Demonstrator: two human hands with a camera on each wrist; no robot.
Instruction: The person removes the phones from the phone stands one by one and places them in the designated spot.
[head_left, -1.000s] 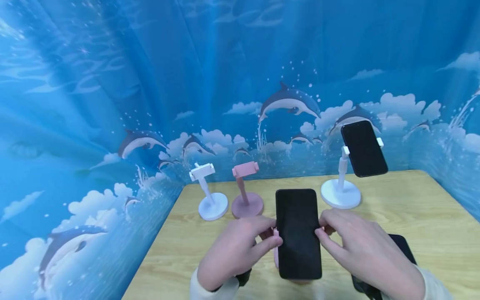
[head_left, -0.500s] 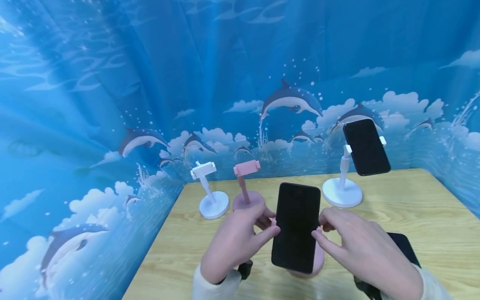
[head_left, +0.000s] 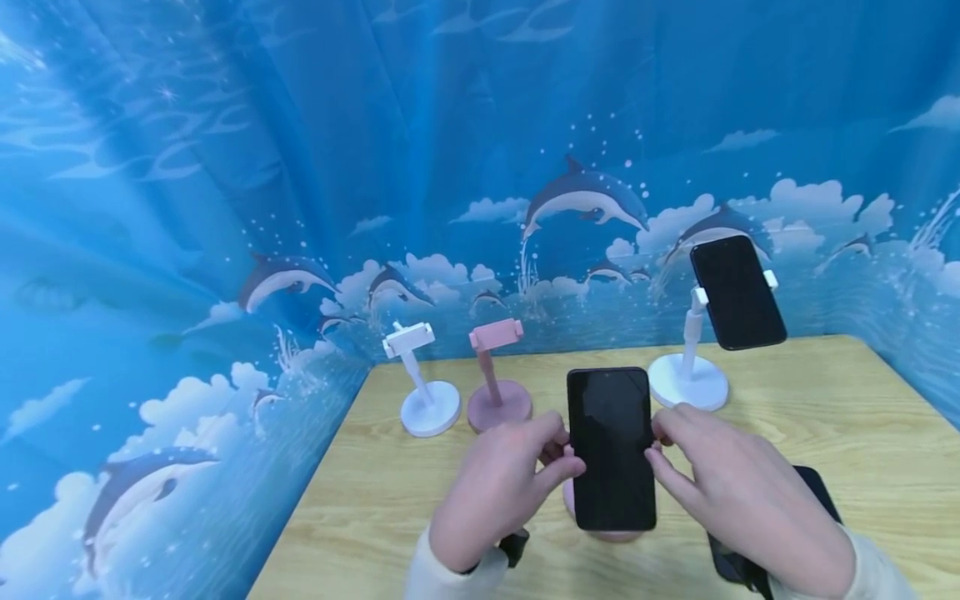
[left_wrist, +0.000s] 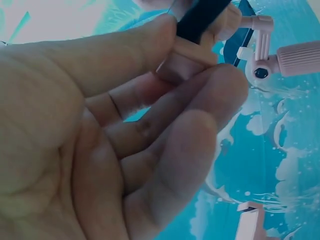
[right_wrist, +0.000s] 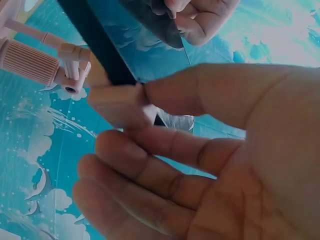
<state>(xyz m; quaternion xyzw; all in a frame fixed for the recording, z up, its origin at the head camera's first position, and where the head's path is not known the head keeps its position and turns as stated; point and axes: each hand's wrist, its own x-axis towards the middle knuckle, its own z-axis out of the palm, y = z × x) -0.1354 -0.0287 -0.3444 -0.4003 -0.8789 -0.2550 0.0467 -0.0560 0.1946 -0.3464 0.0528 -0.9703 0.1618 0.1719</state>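
A black phone (head_left: 612, 450) stands upright, screen toward me, between the clamp ends of a pink phone stand. The stand's round base (head_left: 569, 500) peeks out below and left of the phone; the rest of it is hidden in the head view. My left hand (head_left: 512, 483) pinches the left clamp end (left_wrist: 182, 67) between thumb and fingers, right at the phone's edge. On the other side my right hand (head_left: 742, 492) pinches the right clamp end (right_wrist: 120, 106). The stand's ribbed post (right_wrist: 29, 61) shows behind the phone in the right wrist view.
A white stand (head_left: 430, 410) and another pink stand (head_left: 501, 407) are at the back left. Behind my right hand, a taller white stand (head_left: 688, 382) holds a black phone (head_left: 738, 292). Another phone (head_left: 817, 492) lies partly under my right forearm. A dolphin-print curtain (head_left: 450, 167) surrounds the table.
The phone and its clamp first tilted clockwise, then came back upright and moved slightly right. Both hands moved with them, still pinching the clamp ends.
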